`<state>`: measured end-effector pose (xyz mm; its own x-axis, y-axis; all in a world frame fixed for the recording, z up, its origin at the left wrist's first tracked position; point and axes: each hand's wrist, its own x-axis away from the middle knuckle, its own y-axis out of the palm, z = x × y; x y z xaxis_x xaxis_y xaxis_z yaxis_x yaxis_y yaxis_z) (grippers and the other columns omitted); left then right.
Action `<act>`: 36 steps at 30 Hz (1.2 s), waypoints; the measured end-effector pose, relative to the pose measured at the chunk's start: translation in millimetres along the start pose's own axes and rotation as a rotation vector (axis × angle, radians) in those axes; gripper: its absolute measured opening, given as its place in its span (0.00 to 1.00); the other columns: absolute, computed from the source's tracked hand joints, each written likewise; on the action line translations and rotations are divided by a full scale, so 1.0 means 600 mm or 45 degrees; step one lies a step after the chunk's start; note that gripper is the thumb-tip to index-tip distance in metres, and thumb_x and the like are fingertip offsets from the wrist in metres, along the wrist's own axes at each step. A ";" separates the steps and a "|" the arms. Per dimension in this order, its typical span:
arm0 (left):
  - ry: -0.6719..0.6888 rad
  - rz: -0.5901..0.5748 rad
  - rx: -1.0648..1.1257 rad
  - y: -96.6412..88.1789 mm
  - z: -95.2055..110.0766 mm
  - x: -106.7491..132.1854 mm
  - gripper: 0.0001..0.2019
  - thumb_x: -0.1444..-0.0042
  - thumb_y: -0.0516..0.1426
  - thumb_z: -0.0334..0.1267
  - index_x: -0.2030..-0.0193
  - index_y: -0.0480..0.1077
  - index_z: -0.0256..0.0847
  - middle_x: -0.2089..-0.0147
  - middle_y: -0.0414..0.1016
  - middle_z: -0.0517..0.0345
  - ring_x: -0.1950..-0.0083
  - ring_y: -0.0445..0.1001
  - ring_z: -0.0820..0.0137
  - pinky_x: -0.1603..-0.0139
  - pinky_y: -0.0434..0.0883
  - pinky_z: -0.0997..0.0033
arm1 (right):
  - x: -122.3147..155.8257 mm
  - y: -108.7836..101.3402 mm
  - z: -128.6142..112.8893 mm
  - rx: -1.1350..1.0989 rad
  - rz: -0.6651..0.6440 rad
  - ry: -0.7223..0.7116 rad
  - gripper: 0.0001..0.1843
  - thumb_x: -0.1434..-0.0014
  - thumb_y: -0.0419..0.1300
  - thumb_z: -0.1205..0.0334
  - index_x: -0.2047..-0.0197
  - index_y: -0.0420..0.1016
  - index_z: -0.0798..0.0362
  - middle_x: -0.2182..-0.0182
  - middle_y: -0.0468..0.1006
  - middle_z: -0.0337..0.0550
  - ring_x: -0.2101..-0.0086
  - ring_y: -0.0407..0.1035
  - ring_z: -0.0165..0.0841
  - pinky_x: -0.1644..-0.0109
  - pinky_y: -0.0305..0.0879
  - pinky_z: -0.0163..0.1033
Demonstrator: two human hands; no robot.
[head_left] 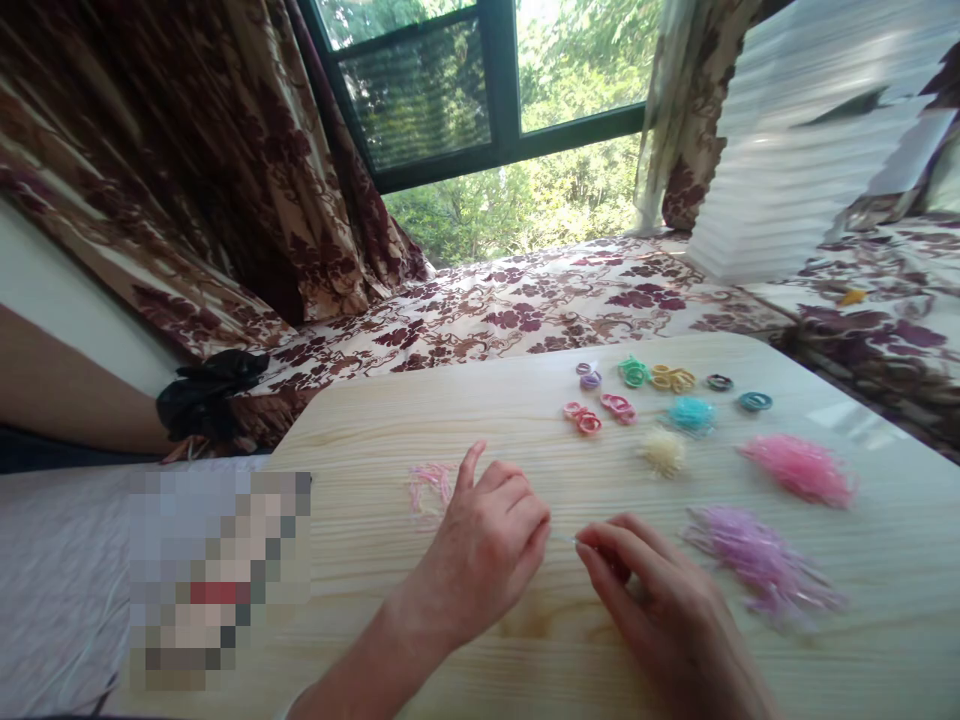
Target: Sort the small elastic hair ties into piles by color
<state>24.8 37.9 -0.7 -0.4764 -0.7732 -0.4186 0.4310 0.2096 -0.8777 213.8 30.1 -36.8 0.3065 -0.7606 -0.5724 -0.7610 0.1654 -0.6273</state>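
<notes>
Nearest, the right hand (667, 610) and left hand (487, 545) each pinch one end of a thin, pale thread (564, 538), stretched between them over the wooden surface (862, 640), near a lilac tuft (757, 560).

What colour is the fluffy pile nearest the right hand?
The pile is lilac, with some pinkish strands; the head view shows it best.

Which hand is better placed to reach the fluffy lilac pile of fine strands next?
Right, probably: the right hand lies beside the fluffy lilac pile of fine strands, while the left hand sits farther away, beyond it. Both pinch a thin pale strand.
</notes>
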 end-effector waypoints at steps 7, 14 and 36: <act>-0.063 0.052 0.033 -0.001 -0.013 0.007 0.07 0.38 0.52 0.29 0.62 0.70 0.43 0.62 0.76 0.61 0.52 0.71 0.68 0.31 0.51 0.42 | -0.006 -0.063 -0.002 0.040 0.112 0.060 0.06 0.36 0.57 0.61 0.63 0.75 0.48 0.70 0.75 0.38 0.72 0.71 0.27 0.69 0.68 0.30; -0.074 0.101 0.083 0.007 -0.015 0.011 0.08 0.39 0.53 0.28 0.61 0.71 0.43 0.64 0.75 0.61 0.53 0.71 0.67 0.31 0.52 0.41 | -0.077 -0.189 0.136 0.402 0.148 0.190 0.15 0.41 0.58 0.48 0.68 0.79 0.48 0.73 0.80 0.39 0.78 0.70 0.30 0.74 0.66 0.35; -0.140 0.019 -0.015 0.001 -0.031 0.014 0.07 0.40 0.54 0.29 0.61 0.71 0.44 0.62 0.76 0.61 0.52 0.72 0.66 0.32 0.51 0.41 | -0.098 -0.191 0.149 0.639 0.062 0.067 0.25 0.37 0.48 0.40 0.66 0.79 0.47 0.71 0.81 0.44 0.80 0.70 0.31 0.79 0.61 0.36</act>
<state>6.5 42.7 -9.2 -0.3828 -0.8309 -0.4039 0.4279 0.2280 -0.8746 334.2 111.8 21.5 0.2387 -0.7728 -0.5881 -0.4014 0.4729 -0.7844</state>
